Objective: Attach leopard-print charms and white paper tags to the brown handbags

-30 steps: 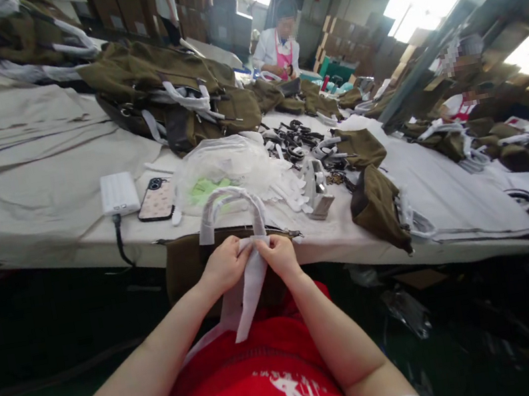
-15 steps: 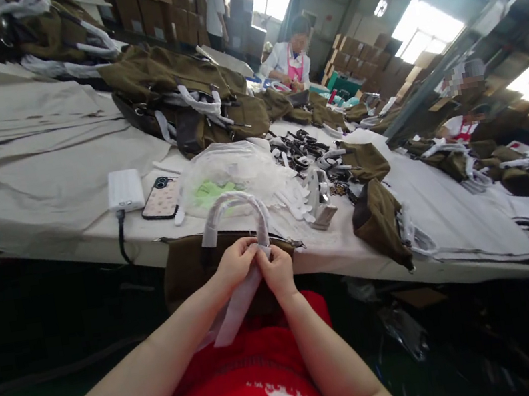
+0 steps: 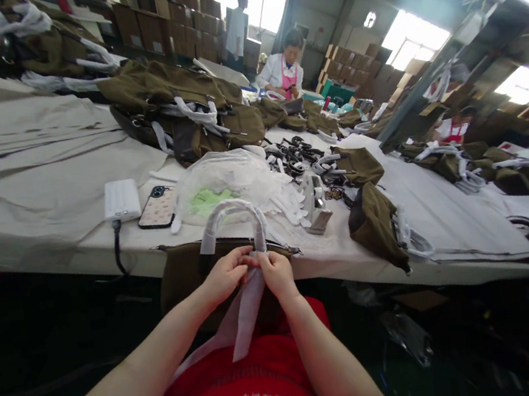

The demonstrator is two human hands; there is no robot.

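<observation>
An olive bag (image 3: 176,277) with a zipper along its top lies at the table's front edge, against my body. Its arched handle (image 3: 230,205) is wrapped in white translucent material. My right hand (image 3: 277,272) pinches the wrapping at the right base of the handle. Close beside it, my left hand (image 3: 230,272) has its fingers bent around the wrapping at the same spot. White strips (image 3: 249,312) hang down below both hands over the red apron. The fingertips partly hide the handle base.
Behind the bag lie a clear plastic bag (image 3: 235,174) with green and white pieces, a phone (image 3: 157,206), a white power bank (image 3: 121,200) with a cable and a metal dispenser (image 3: 316,204). More olive bags (image 3: 375,223) lie around. A person (image 3: 281,73) works across the table.
The view has shifted slightly. My left hand has moved a little left, its fingers slightly more apart from my right hand. The hanging strips have spread and swung.
</observation>
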